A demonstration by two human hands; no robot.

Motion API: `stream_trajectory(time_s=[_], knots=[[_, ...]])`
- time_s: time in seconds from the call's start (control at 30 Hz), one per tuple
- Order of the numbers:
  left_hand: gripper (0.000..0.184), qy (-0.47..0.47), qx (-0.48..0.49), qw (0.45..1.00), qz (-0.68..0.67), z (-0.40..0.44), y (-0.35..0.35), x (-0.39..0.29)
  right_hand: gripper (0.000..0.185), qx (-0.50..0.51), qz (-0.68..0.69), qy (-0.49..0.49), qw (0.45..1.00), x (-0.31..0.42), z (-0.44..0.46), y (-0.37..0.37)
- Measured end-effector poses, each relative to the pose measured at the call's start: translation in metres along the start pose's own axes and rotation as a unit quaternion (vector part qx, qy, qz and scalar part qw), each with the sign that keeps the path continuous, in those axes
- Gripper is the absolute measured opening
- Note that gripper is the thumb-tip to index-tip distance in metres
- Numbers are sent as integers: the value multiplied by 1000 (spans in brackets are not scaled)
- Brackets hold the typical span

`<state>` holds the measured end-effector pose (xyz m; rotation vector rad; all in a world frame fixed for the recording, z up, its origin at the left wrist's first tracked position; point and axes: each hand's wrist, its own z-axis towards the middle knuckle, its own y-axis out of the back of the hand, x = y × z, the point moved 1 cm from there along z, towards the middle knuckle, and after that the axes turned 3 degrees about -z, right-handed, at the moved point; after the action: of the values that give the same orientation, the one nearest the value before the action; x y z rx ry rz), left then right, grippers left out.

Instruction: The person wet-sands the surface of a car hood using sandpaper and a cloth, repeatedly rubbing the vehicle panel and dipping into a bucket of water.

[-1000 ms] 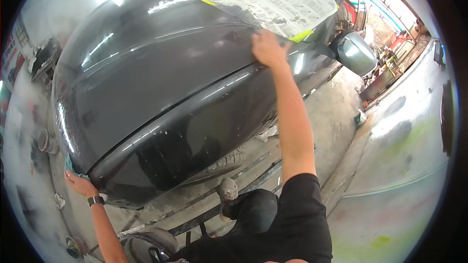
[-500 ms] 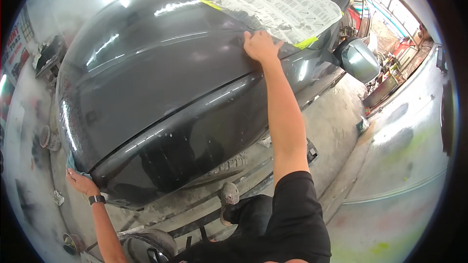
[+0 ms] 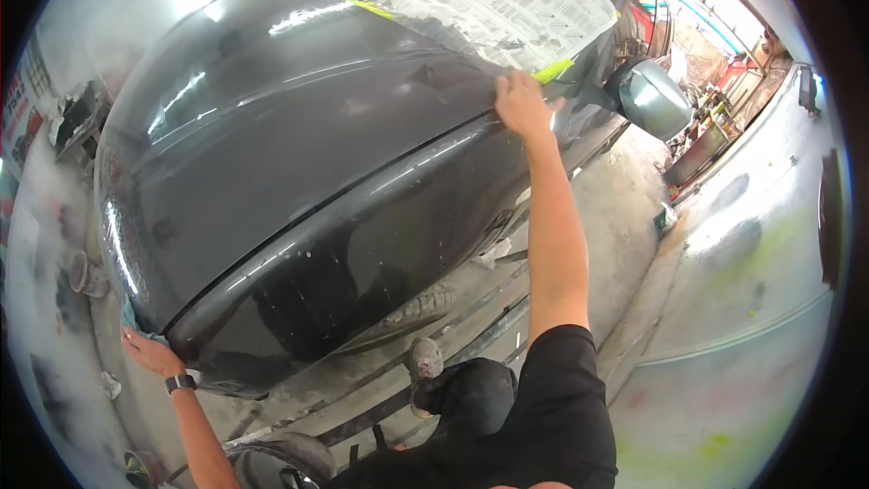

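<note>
A dark grey car hood [image 3: 262, 158] fills the middle of the head view, with a narrow gap between it and the glossy dark fender [image 3: 362, 244]. At the front corner of the hood, my left hand [image 3: 156, 353] grips a blue-grey cloth [image 3: 131, 319] against the edge. My right hand [image 3: 527, 107] rests at the rear side edge of the hood, fingertips on the surface and thumb held apart. Nothing shows in it, though its palm side is hidden. Just beyond it lies newspaper [image 3: 507, 4] over the windshield, edged with yellow-green tape [image 3: 554, 71].
A side mirror [image 3: 654, 100] juts out to the right of my right hand. Below the fender are a tire [image 3: 412, 311] and metal rails [image 3: 362, 421] by my shoe. Containers [image 3: 89, 273] stand on the floor at left. A paint-marked wall [image 3: 742, 308] runs along the right.
My right hand has slid right along the hood, from the panel's surface to its side edge near the fender. My left hand stays at the front corner with the cloth. The view shifted slightly.
</note>
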<state>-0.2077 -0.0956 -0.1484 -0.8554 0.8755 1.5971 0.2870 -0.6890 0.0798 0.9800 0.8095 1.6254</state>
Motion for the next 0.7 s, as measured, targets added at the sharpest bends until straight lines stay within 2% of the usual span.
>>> stream_trajectory(time_s=[0.1,0.13,0.23,0.37,0.4,0.5,0.6,0.7], knots=[[49,30,-4,999,-9,-3,0,-11,66,7,-13,-96,995,2,9,-6],[48,16,0,1000,-11,-2,-1,-8,64,-6,-52,-79,995,14,-2,-7],[48,-12,3,1000,-5,2,-1,-1,64,-40,-42,18,998,18,-29,-11],[48,-23,7,1000,14,1,2,1,62,-23,-32,-64,997,-7,2,-6],[47,-35,12,999,15,3,1,2,62,-51,-56,-63,995,0,-1,-8],[48,-41,3,999,-3,3,-3,7,64,-42,-33,-22,998,2,-23,-4],[51,-35,16,999,16,3,1,4,64,15,-64,-51,997,-13,5,4],[51,-26,7,1000,8,1,-1,0,62,-13,-95,-41,995,-11,0,-7]])
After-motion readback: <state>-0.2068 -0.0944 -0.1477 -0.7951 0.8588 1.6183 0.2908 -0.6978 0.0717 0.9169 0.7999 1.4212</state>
